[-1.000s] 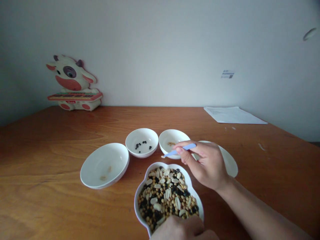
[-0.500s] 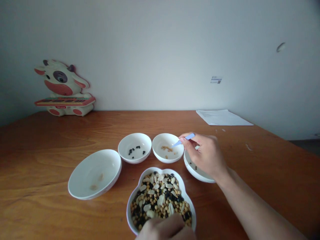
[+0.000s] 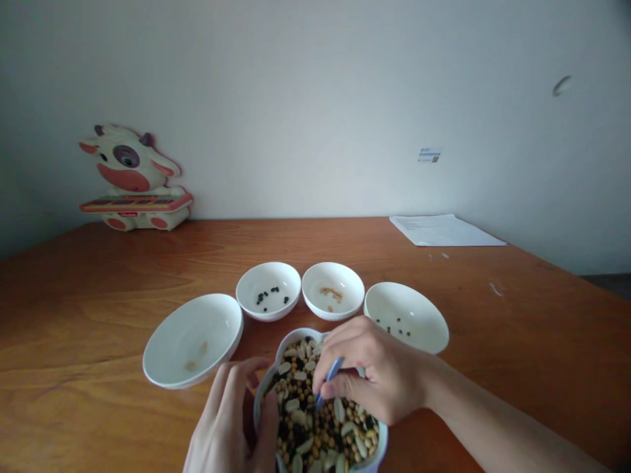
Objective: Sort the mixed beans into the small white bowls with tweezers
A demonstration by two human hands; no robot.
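Note:
In front of me stands a white, flower-shaped bowl (image 3: pixel 382 453) filled with mixed peanuts, yellow beans and black beans. My left hand (image 3: pixel 231 420) grips its left rim, thumb on the inner side and fingers outside. Pinched in my right hand (image 3: pixel 369 371) is a pair of light-blue tweezers (image 3: pixel 331 378); their tips point down into the mix. Whether the tips hold a bean cannot be made out. Behind the bowl sit a small bowl with black beans (image 3: pixel 269 312), a small bowl with yellow pieces (image 3: pixel 315 307), and a larger bowl with several small dark beans (image 3: pixel 419 309).
At the left, a wide white bowl (image 3: pixel 167 335) holds two pale peanut pieces. A cow-shaped toy keyboard (image 3: pixel 135 184) stands by the wall at the back left. White papers (image 3: pixel 446 231) lie at the back right of the wooden table (image 3: pixel 73 341).
My right hand with the tweezers has come from the small bowl of yellow pieces down into the mixed bowl. My left hand has shifted from the near edge to its left rim.

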